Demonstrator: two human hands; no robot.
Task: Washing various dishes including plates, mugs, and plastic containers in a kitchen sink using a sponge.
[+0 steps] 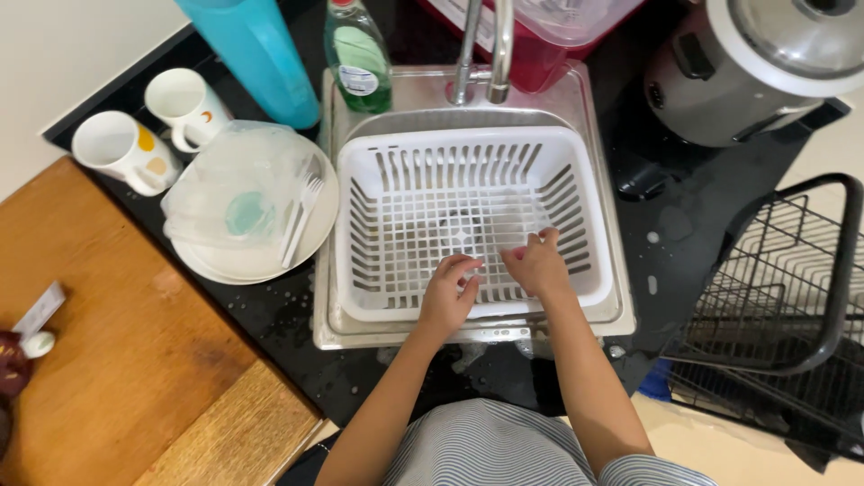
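A white slotted plastic basket (468, 157) sits inside the steel sink (603, 315). Both my hands are low in it, near its front wall. My left hand (448, 292) has its fingers curled down onto the basket floor. My right hand (537, 264) lies just to its right, fingertips pointing away from me. A faint clear shape (520, 220) shows right in front of those fingertips; I cannot tell whether it is a see-through object or a wet glare. Neither hand visibly grips anything.
Left of the sink, a white plate (261, 261) carries clear plastic lids and a fork (301, 216). Two white mugs (121, 148) stand beyond it, with a blue bottle (256, 54) and green dish soap (358, 58). A faucet (486, 45), a cooker pot (765, 63) and a black wire rack (783, 288) are also here.
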